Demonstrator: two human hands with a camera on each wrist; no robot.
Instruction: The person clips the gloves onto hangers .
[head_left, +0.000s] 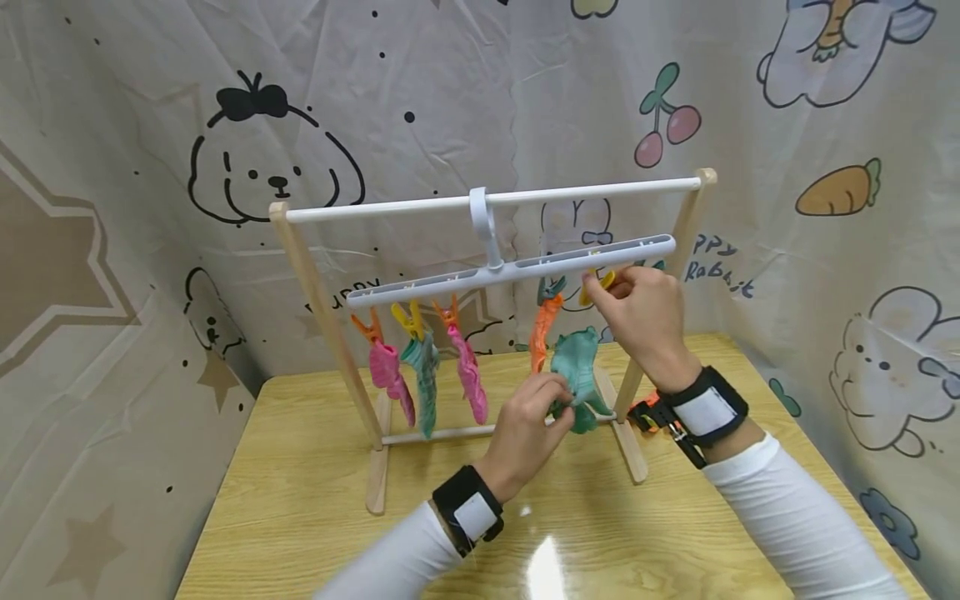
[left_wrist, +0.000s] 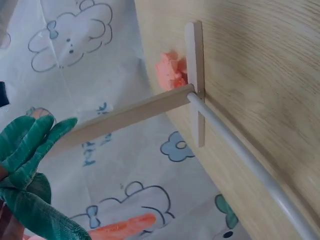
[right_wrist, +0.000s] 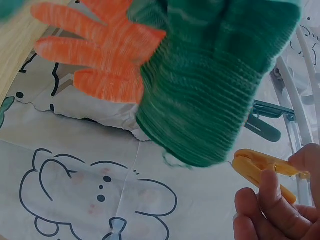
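My right hand (head_left: 651, 317) pinches a yellow clothespin (right_wrist: 265, 172) just under the right half of the grey hanger bar (head_left: 450, 282). Lower and to its left, my left hand (head_left: 525, 429) holds a green knit glove (head_left: 576, 371) by its lower part. Its ribbed cuff faces up toward the clothespin, apart from its tips, in the right wrist view. An orange glove (head_left: 544, 332) hangs beside it from a dark teal clothespin (head_left: 551, 289). The green glove's fingers (left_wrist: 35, 145) show in the left wrist view, where my left hand is mostly cut off.
A wooden stand with a white top rod (head_left: 600, 193) carries the hanger. On its left half, orange and yellow clothespins hold a pink piece (head_left: 387, 375), a teal piece (head_left: 425, 379) and another pink piece (head_left: 470, 379). An orange bundle (left_wrist: 170, 72) lies by the stand's right foot.
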